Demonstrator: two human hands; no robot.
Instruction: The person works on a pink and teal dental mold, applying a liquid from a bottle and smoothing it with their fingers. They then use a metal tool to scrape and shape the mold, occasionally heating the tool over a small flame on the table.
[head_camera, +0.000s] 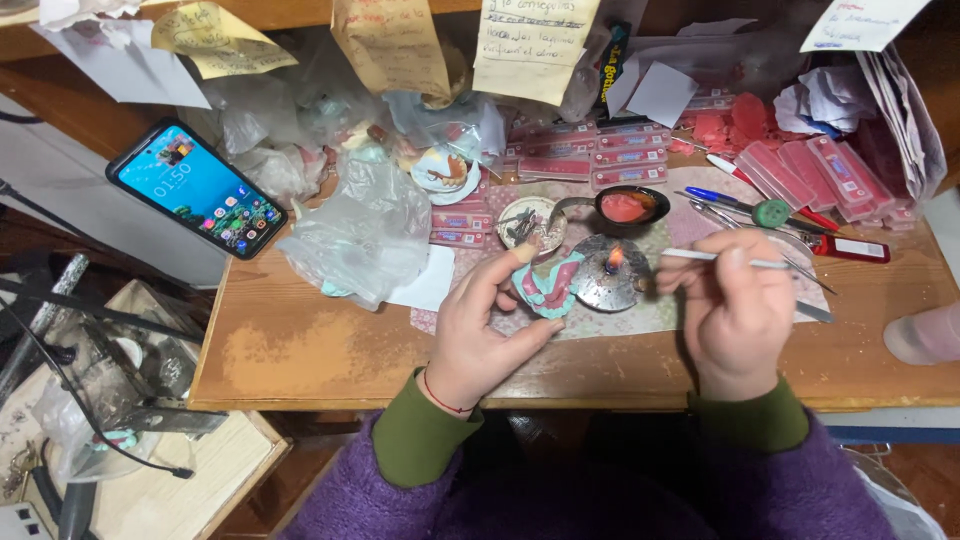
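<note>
— What have you got, centre frame?

— My left hand (478, 335) pinches a teal-and-pink dental model (550, 285) between thumb and fingers, its arch opening up toward the frame's top. My right hand (735, 310) is closed on a thin metal tool (725, 259), lying left–right, tip toward the small burner flame (613, 258).

— And the tip itself?

— Too fine to make out. The tool's far end vanishes among the pens (750, 205).

A lit smartphone (196, 188) lies left of crumpled plastic bags (360, 225), with pink wax boxes (585, 157) and paper notes (533, 45) behind.
</note>
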